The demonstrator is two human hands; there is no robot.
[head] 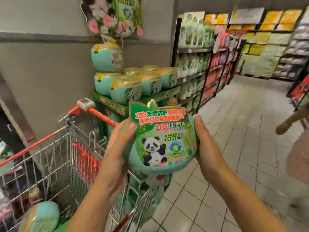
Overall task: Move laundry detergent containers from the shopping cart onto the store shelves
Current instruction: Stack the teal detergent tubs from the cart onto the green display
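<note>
The store shelves (194,77) are running along the aisle in the upper right of the frame. The shopping cart (55,158) is filling the lower left, with one teal detergent tub (41,216) lying inside it at the bottom edge. More stacked tubs (127,91) are sitting on a green display left of centre. I am holding a panda-label detergent container (160,146) mid-frame above the cart's end. My left grip (117,148) is clasping its left side, thumb over the front; my right grip (207,148) is pressing flat against its right side.
</note>
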